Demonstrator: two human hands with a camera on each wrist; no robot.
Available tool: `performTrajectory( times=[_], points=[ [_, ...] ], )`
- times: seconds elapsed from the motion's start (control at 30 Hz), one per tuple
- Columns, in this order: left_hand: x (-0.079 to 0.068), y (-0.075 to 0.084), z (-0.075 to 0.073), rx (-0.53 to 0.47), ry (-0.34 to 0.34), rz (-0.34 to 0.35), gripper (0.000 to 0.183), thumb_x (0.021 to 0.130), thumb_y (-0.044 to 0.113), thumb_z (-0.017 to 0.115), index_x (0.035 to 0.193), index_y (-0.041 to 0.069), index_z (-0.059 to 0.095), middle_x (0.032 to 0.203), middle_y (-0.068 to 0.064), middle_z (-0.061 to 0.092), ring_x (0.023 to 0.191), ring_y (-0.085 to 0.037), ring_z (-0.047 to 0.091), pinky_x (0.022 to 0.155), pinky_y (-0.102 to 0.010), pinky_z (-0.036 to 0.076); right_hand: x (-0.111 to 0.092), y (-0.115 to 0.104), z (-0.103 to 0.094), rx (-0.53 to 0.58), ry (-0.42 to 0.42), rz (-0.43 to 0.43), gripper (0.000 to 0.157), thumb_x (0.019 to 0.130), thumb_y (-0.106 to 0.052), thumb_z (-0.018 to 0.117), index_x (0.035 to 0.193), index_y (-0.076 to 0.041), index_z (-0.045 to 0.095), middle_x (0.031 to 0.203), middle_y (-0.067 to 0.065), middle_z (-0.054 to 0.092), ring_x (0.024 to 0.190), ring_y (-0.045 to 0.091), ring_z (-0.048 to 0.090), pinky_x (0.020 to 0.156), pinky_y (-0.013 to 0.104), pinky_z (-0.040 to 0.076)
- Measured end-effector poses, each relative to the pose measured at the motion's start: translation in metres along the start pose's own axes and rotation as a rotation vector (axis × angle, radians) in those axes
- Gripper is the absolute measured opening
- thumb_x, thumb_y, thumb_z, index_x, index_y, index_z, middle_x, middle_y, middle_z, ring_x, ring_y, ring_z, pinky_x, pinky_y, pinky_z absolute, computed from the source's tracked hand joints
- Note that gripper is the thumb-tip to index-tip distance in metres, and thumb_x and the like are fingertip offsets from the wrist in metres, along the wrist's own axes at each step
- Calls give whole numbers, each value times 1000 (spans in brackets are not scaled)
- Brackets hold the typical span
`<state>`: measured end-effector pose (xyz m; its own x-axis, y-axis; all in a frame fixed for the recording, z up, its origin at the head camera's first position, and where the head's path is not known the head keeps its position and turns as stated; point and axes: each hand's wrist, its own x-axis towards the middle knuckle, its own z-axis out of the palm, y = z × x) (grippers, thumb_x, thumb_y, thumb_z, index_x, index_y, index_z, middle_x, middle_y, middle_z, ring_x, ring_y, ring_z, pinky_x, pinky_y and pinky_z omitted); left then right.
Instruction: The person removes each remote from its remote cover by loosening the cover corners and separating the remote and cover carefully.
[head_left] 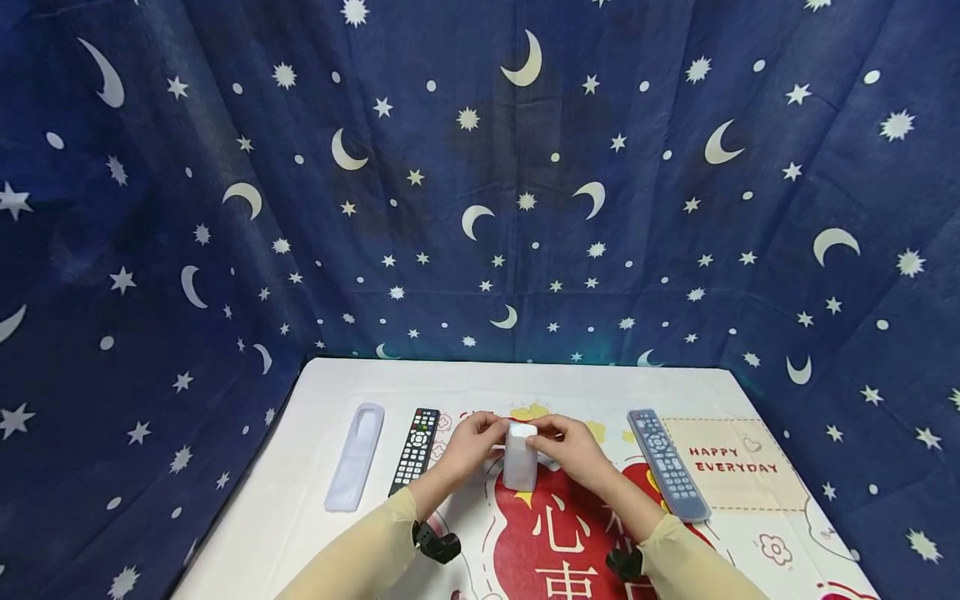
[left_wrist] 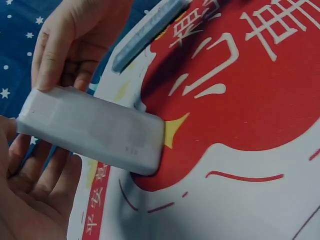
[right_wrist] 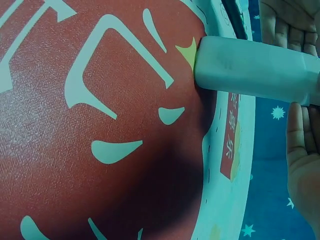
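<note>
Both hands hold a whitish, translucent remote-control cover [head_left: 520,467] by its top end, at the middle of the table. It stands on end, its lower end over the red print. My left hand [head_left: 471,446] pinches the top from the left. From the right, my right hand [head_left: 573,450] grips it, thumb on the near face. In the left wrist view, the cover [left_wrist: 100,127] shows a smooth broad face with faint small marks near its lower end. The right wrist view shows the cover [right_wrist: 250,70] between the two hands; what is inside it is hidden.
Left on the table [head_left: 300,467] lies an empty pale cover [head_left: 355,458] with an opening. Beside it, a black remote control [head_left: 416,450] is partly behind the left forearm. A remote control in a bluish cover [head_left: 667,467] lies at right. A star-patterned curtain [head_left: 480,250] surrounds the table.
</note>
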<state>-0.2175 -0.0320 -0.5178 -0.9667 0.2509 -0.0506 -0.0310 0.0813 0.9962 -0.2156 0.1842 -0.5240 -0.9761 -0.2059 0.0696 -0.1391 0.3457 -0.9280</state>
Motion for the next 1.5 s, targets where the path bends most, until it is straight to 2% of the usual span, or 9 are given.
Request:
performTrajectory(
  times=[0.17, 0.33, 0.63, 0.77, 0.97, 1.1, 1.17, 1.33, 1.5],
  points=[
    [4, 2, 1, -25, 17, -25, 30, 105, 24, 58, 115, -4, 63, 109, -12, 68, 102, -31, 69, 89, -53, 58, 0, -1, -2, 13, -18, 15, 28, 91, -26, 80, 116, -15, 75, 106, 1, 71, 93, 22, 63, 82, 32, 56],
    [8, -1, 1, -56, 35, -105, 28, 104, 22, 59, 113, -5, 63, 101, -11, 68, 92, -22, 68, 83, -40, 61, 0, -2, -3, 14, -29, 16, 29, 90, -27, 80, 116, -15, 75, 108, 1, 71, 94, 22, 63, 83, 31, 56],
    [7, -26, 2, 41, 10, -197, 15, 101, 11, 60, 95, -2, 64, 77, -8, 65, 65, -12, 61, 63, -29, 59, 2, -3, -5, -17, -43, 24, 28, 90, -27, 81, 114, -14, 76, 107, 1, 71, 93, 22, 62, 82, 31, 56],
    [3, -30, 5, 94, -13, -221, 11, 99, 6, 59, 92, -1, 65, 75, -8, 63, 63, -12, 58, 59, -26, 57, 3, -7, -8, -34, -60, 38, 27, 90, -29, 81, 112, -15, 76, 104, 0, 71, 92, 21, 61, 82, 32, 55],
    [2, -32, 4, 108, 2, -211, 15, 99, 13, 62, 93, 0, 65, 80, -11, 65, 68, -15, 59, 62, -29, 57, 10, -12, -11, -52, -115, 13, 24, 91, -23, 79, 107, -7, 72, 96, 3, 70, 85, 19, 61, 73, 30, 53],
    [-3, -30, -1, 182, 50, -143, 17, 100, 17, 62, 102, 1, 65, 82, -9, 64, 68, -15, 58, 57, -27, 52, 18, -15, -11, -61, -126, 18, 30, 92, -19, 78, 116, -2, 73, 97, 4, 71, 85, 18, 63, 73, 31, 54],
    [-5, -27, -4, 264, 83, -73, 18, 98, 17, 62, 106, 1, 66, 84, -7, 65, 69, -14, 58, 57, -27, 50, 21, -16, -10, -72, -104, 43, 31, 91, -20, 79, 116, -2, 74, 97, 4, 72, 84, 18, 63, 73, 31, 54],
    [-10, -22, -7, 461, 165, 104, 18, 95, 14, 65, 109, 5, 71, 96, -2, 67, 84, -15, 63, 73, -31, 52, 26, -19, -7, -150, -37, 114, 26, 87, -27, 82, 102, -6, 79, 92, 1, 73, 81, 16, 62, 70, 31, 53],
    [-10, -21, 0, 546, 184, 227, 16, 95, 17, 70, 110, 12, 74, 104, -1, 65, 93, -21, 64, 81, -34, 53, 32, -24, -2, -203, 6, 202, 25, 85, -29, 82, 94, -6, 77, 89, 3, 70, 79, 18, 60, 67, 31, 51]
  ],
)
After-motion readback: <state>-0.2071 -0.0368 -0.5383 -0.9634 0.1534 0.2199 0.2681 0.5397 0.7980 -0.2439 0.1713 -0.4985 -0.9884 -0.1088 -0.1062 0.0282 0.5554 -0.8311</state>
